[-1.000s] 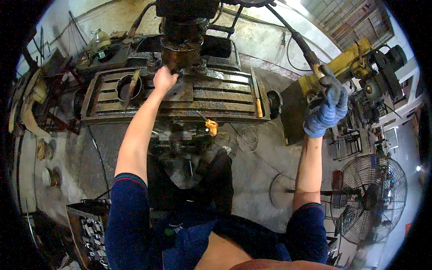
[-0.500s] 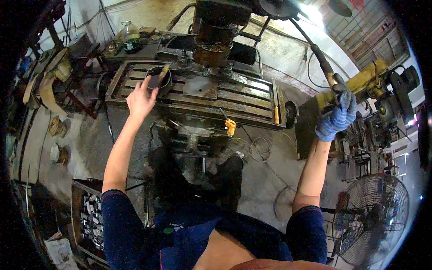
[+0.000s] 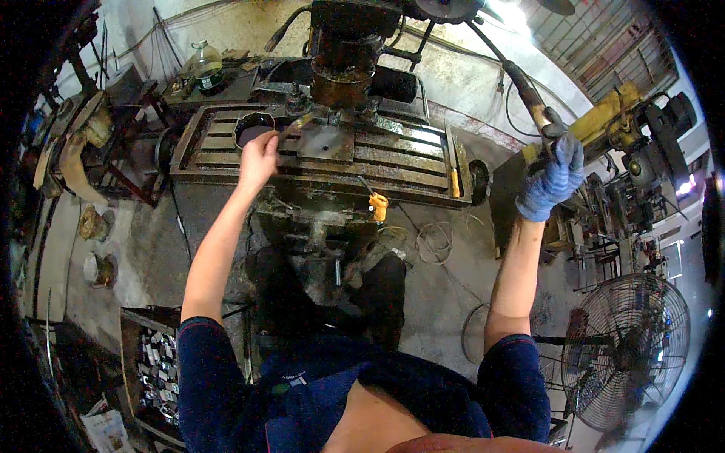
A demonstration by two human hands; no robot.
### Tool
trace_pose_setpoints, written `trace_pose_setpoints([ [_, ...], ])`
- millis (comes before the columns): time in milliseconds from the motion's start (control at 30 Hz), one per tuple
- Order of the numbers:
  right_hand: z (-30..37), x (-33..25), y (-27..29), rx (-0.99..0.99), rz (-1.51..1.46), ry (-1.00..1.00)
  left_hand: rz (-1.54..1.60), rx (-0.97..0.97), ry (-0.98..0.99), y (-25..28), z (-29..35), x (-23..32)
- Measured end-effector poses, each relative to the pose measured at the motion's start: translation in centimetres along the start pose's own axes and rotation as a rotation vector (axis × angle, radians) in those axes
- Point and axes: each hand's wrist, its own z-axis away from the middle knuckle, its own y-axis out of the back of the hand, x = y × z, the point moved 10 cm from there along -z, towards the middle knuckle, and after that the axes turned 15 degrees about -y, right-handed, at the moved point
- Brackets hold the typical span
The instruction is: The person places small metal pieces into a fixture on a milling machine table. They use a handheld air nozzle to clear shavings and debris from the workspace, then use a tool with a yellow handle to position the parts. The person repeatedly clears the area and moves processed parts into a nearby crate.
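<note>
My bare left hand (image 3: 259,160) is closed on a brush (image 3: 300,122) whose pale bristle end points right, beside a flat metal plate (image 3: 326,145). Just left of the brush, a round pot (image 3: 243,136) of dark liquid stands on the slotted machine table (image 3: 223,160). My right hand (image 3: 553,177), in a blue and grey glove, is wrapped round the end of a long lever handle (image 3: 522,81) coming down from the machine head. Above the plate hangs the dark, greasy spindle (image 3: 341,83); what is under its tip is partly hidden.
A yellow-handled tool (image 3: 378,206) rests at the table's front edge; a yellow-handled file (image 3: 455,183) lies at its right end. A plastic bottle (image 3: 206,68) stands back left. A fan (image 3: 627,353) stands at right, a crate of metal parts (image 3: 157,370) at lower left. Cable coils (image 3: 434,243) lie on the floor.
My left hand has moved right and slightly down from over the pot, carrying the brush toward the plate. My right hand stays on the lever; the whole view has shifted a little.
</note>
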Motion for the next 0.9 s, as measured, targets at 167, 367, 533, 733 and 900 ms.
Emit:
trace_pose_setpoints([
  [167, -0.3, -0.4, -0.6, -0.045, 0.107, 0.021, -0.234, 0.048, -0.074, -3.3, -4.0, -0.7],
  [367, 0.3, 0.3, 0.0, 0.037, 0.14, -0.074, -0.34, 0.016, -0.084, -6.3, -4.9, -1.4],
  [533, 1.1, 0.2, -0.5, 0.006, 0.127, -0.036, -0.309, -0.011, -0.079, -6.0, -4.6, -1.8],
  [733, 1.6, 1.3, -0.3, -0.039, 0.078, -0.017, -0.165, -0.06, 0.039, -5.8, -3.2, -1.5],
  [900, 2.1, 2.8, 0.0, -0.031, -0.021, -0.129, -0.01, -0.088, 0.095, -5.4, -1.7, -1.2],
])
